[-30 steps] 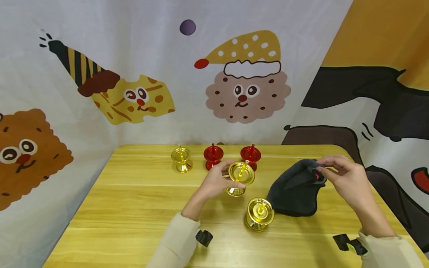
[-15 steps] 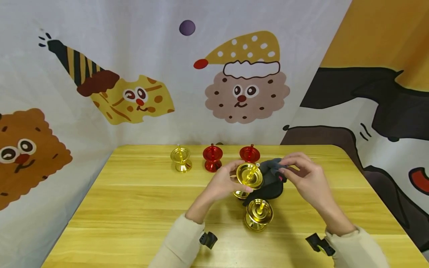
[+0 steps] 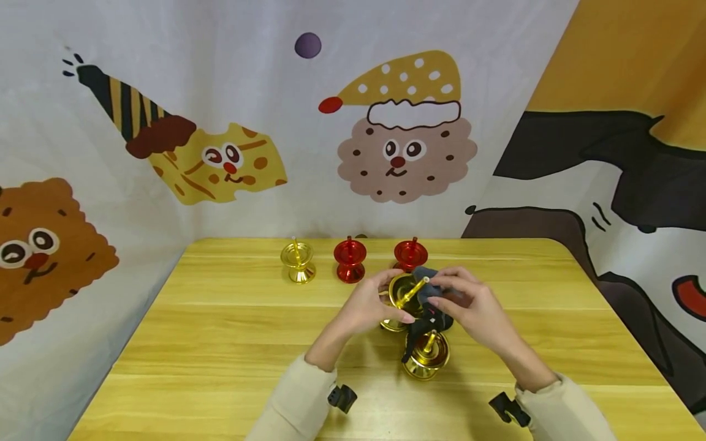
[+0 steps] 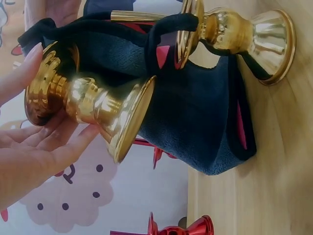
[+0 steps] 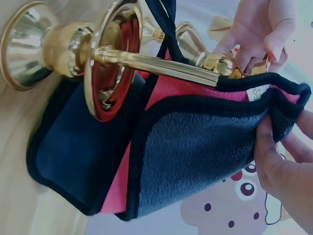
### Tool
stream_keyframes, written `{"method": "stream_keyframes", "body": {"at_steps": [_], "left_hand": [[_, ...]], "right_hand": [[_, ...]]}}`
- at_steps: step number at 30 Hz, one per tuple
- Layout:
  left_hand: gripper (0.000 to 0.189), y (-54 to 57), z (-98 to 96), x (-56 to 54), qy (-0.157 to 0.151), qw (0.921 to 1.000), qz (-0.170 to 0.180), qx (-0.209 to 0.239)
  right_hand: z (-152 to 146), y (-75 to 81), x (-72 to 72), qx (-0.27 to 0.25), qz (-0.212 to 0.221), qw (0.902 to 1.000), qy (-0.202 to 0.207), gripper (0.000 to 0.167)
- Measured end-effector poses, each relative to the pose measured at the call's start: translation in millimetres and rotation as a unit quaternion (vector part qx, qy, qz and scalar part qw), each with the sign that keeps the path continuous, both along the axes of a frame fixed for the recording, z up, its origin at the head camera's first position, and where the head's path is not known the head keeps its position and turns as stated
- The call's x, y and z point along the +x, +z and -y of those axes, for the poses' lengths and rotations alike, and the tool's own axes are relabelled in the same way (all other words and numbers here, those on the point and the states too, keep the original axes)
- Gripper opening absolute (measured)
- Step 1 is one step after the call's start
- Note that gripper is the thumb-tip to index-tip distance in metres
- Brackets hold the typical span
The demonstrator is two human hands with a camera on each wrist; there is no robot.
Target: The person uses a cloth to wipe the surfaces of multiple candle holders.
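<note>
My left hand (image 3: 358, 306) grips a gold candle holder (image 4: 83, 100) around its cup, thumb on the near side. In the left wrist view, the holder is tilted and its flared base is free of the fingers. With thumb and fingertips my right hand (image 3: 480, 309) pinches a dark blue-grey cloth (image 5: 195, 142) with a pink inner side and black edging. The cloth overlaps the held holder's cup in the head view, and its lower part hangs down. A second gold candle holder (image 3: 423, 369) stands upright just in front, with a cloth loop draped by its dish.
Along the back of the wooden table (image 3: 220, 343) stand a gold candle holder (image 3: 301, 274) and two red candle holders, one in the middle (image 3: 350, 271) and one to its right (image 3: 409, 261). A cartoon-printed curtain (image 3: 248, 49) hangs behind the table.
My right hand has brought the cloth leftward from the right side up to the held candle holder. The left hand has shifted slightly right with its holder. The standing holders remain in place.
</note>
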State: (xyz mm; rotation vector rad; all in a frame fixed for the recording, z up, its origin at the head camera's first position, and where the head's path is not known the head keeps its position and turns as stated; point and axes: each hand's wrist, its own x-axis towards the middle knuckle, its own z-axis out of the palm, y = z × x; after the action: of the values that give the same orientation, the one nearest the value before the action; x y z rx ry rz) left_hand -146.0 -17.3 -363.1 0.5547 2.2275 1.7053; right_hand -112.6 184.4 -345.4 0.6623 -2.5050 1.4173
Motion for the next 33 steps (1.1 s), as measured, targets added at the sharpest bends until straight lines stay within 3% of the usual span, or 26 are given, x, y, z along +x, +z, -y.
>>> {"method": "stream_keyframes", "body": {"at_steps": [7,14,20,33], "left_hand": [[0.078,0.1,0.6,0.6,-0.011,0.9996,-0.023,-0.016],[0.078,2.5,-0.2,2.6,-0.01,0.9961,-0.05,-0.072],[0.077,2.1,-1.4,3.1,-0.015,0.9921,-0.076,-0.099],[0.076,3.6,-1.5,3.5,-0.042,0.9955,-0.067,-0.052]], "right_hand": [[1.1,-5.4,-1.4,-0.001,0.009,0.9994,0.034,0.026],[9.0,-8.6,-3.4,0.041,0.001,0.999,0.014,0.024],[11.5,-12.0,-6.4,0.032,0.012,0.9994,0.005,0.026],[11.5,-8.8,-7.0,-0.012,0.016,0.9998,0.005,0.022]]}}
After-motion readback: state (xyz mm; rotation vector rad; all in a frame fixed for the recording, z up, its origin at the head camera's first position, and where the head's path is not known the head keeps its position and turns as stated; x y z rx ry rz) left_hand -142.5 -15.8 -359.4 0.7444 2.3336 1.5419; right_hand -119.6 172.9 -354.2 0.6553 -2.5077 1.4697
